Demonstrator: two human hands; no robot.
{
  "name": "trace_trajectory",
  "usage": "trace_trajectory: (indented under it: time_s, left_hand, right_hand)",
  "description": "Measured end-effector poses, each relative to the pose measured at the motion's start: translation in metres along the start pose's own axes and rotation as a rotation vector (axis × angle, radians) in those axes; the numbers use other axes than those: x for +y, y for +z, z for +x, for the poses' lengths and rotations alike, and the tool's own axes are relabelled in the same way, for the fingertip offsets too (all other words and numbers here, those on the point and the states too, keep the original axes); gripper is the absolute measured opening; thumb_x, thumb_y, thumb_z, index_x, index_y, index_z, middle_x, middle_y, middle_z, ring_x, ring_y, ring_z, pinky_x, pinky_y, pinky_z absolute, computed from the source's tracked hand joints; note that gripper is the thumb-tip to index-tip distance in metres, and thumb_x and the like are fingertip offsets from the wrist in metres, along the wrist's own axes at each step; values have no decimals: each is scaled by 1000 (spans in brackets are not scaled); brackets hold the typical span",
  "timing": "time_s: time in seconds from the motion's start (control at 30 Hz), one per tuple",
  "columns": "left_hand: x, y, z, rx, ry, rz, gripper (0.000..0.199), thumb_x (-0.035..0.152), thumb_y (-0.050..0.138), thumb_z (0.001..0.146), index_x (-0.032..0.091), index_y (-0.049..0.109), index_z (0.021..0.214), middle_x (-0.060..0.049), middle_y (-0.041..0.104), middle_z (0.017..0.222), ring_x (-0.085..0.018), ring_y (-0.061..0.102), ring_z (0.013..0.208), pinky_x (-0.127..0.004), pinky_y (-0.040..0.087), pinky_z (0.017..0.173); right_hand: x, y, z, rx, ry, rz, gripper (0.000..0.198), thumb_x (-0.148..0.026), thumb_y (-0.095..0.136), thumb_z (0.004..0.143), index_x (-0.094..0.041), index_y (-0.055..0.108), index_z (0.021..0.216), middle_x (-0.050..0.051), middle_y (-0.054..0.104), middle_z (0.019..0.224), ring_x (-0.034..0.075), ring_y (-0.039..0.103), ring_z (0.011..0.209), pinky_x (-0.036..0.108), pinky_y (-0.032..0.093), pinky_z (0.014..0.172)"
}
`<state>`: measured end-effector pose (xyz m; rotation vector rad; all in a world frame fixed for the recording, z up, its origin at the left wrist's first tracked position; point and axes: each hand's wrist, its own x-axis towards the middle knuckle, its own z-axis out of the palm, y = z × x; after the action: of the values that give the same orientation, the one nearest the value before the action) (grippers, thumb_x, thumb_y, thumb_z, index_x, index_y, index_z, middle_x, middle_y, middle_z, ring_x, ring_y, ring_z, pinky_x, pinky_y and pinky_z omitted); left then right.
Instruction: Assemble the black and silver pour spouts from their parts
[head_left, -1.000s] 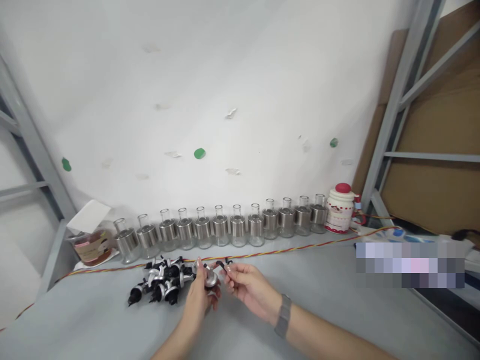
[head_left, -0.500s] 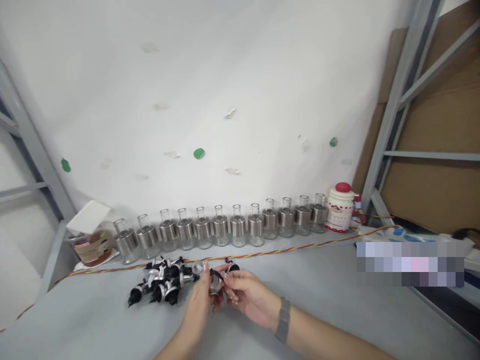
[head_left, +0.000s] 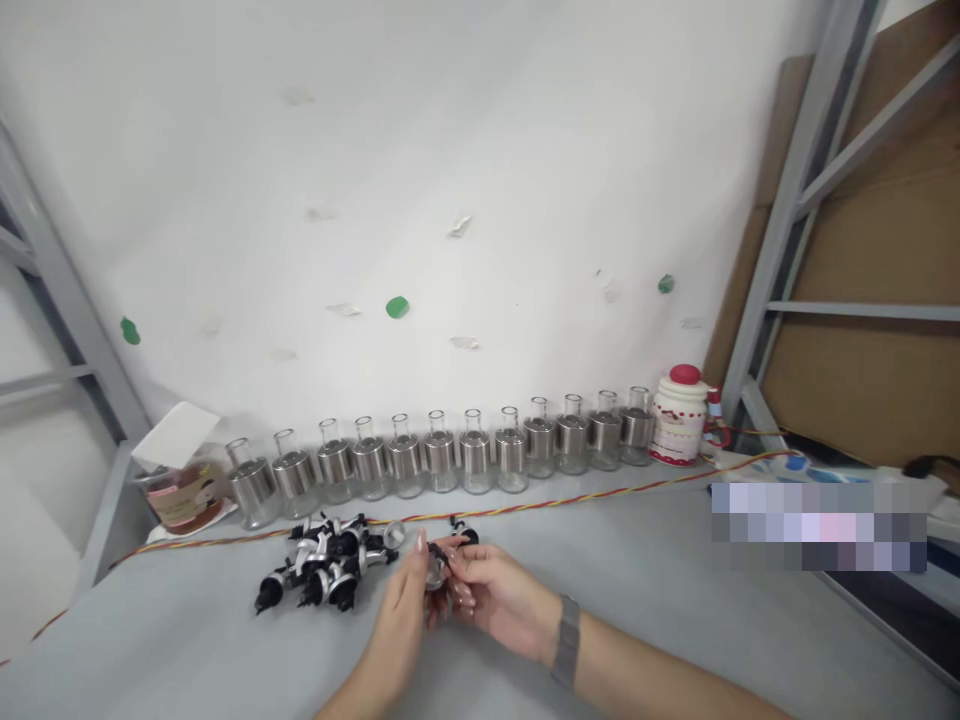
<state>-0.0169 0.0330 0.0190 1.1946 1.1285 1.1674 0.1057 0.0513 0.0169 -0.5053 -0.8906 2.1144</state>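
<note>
My left hand (head_left: 405,600) and my right hand (head_left: 499,595) meet over the grey table, both closed around a black-and-silver bottle pourer top (head_left: 435,572). The fingers cover much of it; its round silver part shows between them. To the left lies a pile of similar black-and-silver pourer tops (head_left: 343,543). One silver, ring-like piece (head_left: 394,535) sits at the pile's right end, close to my left fingertips. Just behind my right fingers another black pourer top (head_left: 465,533) is partly hidden.
Several glass bottles with steel sleeves (head_left: 475,452) stand in a row along the white wall. A honey-coloured jar (head_left: 184,500) is at the left end, a white-and-red canister (head_left: 677,420) at the right. A twisted red-yellow cord (head_left: 592,497) crosses the table (head_left: 637,600).
My left hand has shifted slightly right, closer to my right hand. The pourer top has turned between my fingers, and the silver ring-like piece behind is less covered.
</note>
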Motion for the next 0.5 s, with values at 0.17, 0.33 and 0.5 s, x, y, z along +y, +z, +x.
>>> trace_trajectory:
  time_s: [0.17,0.33,0.5]
  left_hand:
    - [1,1,-4,34,39,37,58,63,33,73,12,61,75,-2,57,48,-14,47,43,-22,28,38]
    - [-6,0,5,53,-44,-4,59,70,35,65,16,59,63,-2,55,43,-15,45,38,-23,28,35]
    - [-9,0,9,79,-73,-16,61,72,36,62,16,61,66,-1,53,39,-15,44,35,-23,26,32]
  right_hand:
    - [3,1,1,5,-1,18,22,-24,73,56,-11,55,57,-6,44,40,5,32,39,21,21,45]
    - [3,1,3,-6,-16,46,23,-26,73,56,-12,55,60,-6,44,41,5,30,38,21,23,46]
    - [4,0,4,-39,-21,62,24,-25,74,56,-11,59,70,-7,44,42,5,30,39,22,28,50]
